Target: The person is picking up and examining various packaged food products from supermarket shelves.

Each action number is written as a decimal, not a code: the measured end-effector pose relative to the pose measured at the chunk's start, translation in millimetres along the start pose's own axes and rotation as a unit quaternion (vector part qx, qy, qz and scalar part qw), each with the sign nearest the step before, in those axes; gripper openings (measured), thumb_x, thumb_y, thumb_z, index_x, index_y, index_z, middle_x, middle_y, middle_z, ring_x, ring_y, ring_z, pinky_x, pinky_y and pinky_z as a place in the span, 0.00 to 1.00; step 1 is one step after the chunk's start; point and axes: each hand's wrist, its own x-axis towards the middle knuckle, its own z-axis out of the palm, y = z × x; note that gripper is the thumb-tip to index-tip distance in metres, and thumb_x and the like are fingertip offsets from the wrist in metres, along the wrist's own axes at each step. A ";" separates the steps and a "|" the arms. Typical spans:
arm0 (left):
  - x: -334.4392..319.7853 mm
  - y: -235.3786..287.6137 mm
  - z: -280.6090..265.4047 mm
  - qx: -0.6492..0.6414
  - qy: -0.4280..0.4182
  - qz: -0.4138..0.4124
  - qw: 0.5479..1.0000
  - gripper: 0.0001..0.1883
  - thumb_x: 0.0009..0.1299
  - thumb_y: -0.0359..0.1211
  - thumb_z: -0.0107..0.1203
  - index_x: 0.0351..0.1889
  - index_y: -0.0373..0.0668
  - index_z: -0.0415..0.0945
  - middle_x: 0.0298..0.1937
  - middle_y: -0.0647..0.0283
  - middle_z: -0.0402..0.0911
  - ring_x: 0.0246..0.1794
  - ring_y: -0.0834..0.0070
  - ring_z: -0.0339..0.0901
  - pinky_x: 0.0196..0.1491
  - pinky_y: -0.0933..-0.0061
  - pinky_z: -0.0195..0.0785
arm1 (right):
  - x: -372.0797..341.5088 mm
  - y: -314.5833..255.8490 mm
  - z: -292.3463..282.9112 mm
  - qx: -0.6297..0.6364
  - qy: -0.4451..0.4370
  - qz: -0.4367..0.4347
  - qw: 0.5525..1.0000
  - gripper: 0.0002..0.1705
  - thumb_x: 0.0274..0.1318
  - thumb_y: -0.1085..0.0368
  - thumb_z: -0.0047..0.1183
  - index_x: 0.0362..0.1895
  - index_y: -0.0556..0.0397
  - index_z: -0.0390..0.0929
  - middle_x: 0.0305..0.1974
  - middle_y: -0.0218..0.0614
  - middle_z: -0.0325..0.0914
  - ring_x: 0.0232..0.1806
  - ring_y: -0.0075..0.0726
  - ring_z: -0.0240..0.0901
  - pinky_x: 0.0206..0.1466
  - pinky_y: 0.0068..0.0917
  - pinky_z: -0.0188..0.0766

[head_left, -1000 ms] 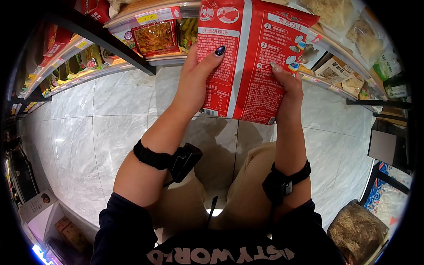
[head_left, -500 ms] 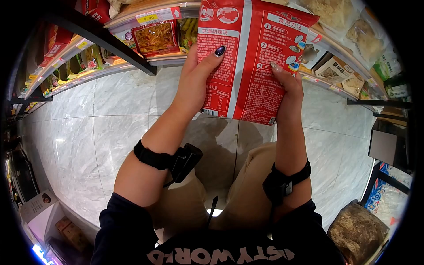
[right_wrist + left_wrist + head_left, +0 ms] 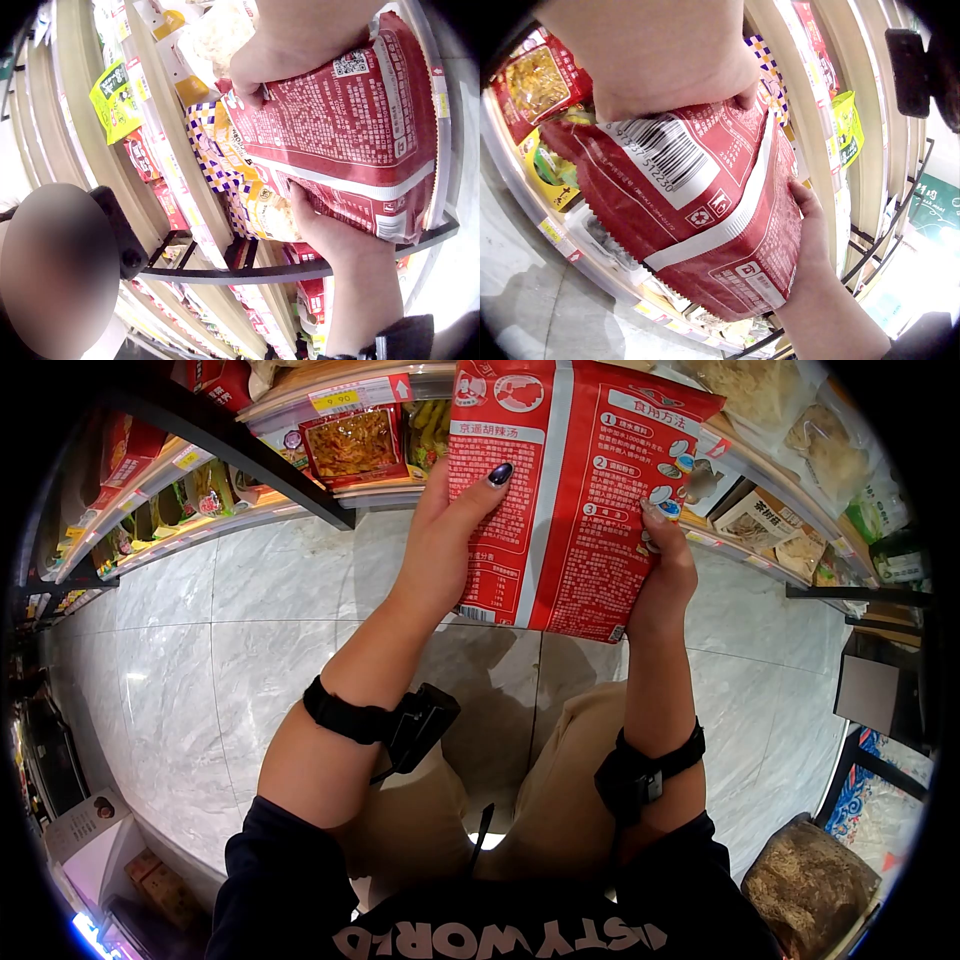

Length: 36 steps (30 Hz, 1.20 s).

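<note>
A red packet [image 3: 560, 510] with a pale centre seam and white printing is held up at the top middle of the head view. The left hand [image 3: 440, 540] grips its left edge, thumb lying on the printed face. At the right edge the right hand [image 3: 665, 575] holds it, thumb near the numbered pictures; its other fingers are hidden behind. The left wrist view shows the packet's barcode [image 3: 667, 161] and jagged end. In the right wrist view, the right hand [image 3: 292, 52] and the left hand [image 3: 337, 232] hold opposite edges of the packet [image 3: 345, 127].
Shelves with a packaged food tray [image 3: 352, 445] stand at the upper left, and more bagged goods [image 3: 765, 520] at the upper right. Below the packet lies the grey tiled floor [image 3: 280, 575]. A brown bag [image 3: 810, 880] is at the lower right.
The right thumb has shifted slightly right, toward the packet's edge, showing more of the print near number three. The left hand and packet look almost unmoved.
</note>
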 end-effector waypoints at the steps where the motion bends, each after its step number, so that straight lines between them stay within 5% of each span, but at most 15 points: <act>1: -0.5 0.4 0.4 0.000 0.000 0.001 1.000 0.18 0.63 0.33 0.48 0.50 0.39 0.60 0.42 0.61 0.73 0.37 0.79 0.73 0.39 0.78 0.68 | -0.1 0.0 0.1 0.001 0.002 0.000 1.000 0.18 0.46 0.62 0.43 0.41 0.60 0.67 0.35 0.39 0.74 0.33 0.32 0.73 0.37 0.25 0.71; 13: -0.2 -0.8 -1.2 0.003 -0.004 0.003 1.000 0.18 0.63 0.34 0.48 0.49 0.39 0.60 0.41 0.61 0.73 0.37 0.78 0.73 0.39 0.78 0.68 | -1.1 -1.3 1.7 -0.018 0.016 -0.003 1.000 0.18 0.42 0.65 0.43 0.40 0.62 0.67 0.35 0.40 0.74 0.33 0.32 0.72 0.37 0.25 0.71; 22: -1.3 0.2 0.4 0.000 0.006 -0.002 1.000 0.18 0.63 0.34 0.48 0.49 0.38 0.60 0.41 0.61 0.73 0.37 0.78 0.73 0.40 0.78 0.67 | 0.1 -0.7 2.0 -0.016 0.013 -0.012 1.000 0.19 0.53 0.58 0.40 0.43 0.59 0.67 0.36 0.39 0.74 0.35 0.31 0.73 0.38 0.25 0.71; 36: -0.6 -1.0 -0.7 0.005 0.009 -0.008 1.000 0.18 0.63 0.34 0.48 0.48 0.38 0.61 0.41 0.61 0.73 0.36 0.77 0.74 0.38 0.77 0.69 | 0.1 -0.6 3.3 -0.017 0.016 -0.012 1.000 0.19 0.53 0.57 0.39 0.44 0.58 0.66 0.36 0.39 0.74 0.34 0.31 0.73 0.37 0.25 0.72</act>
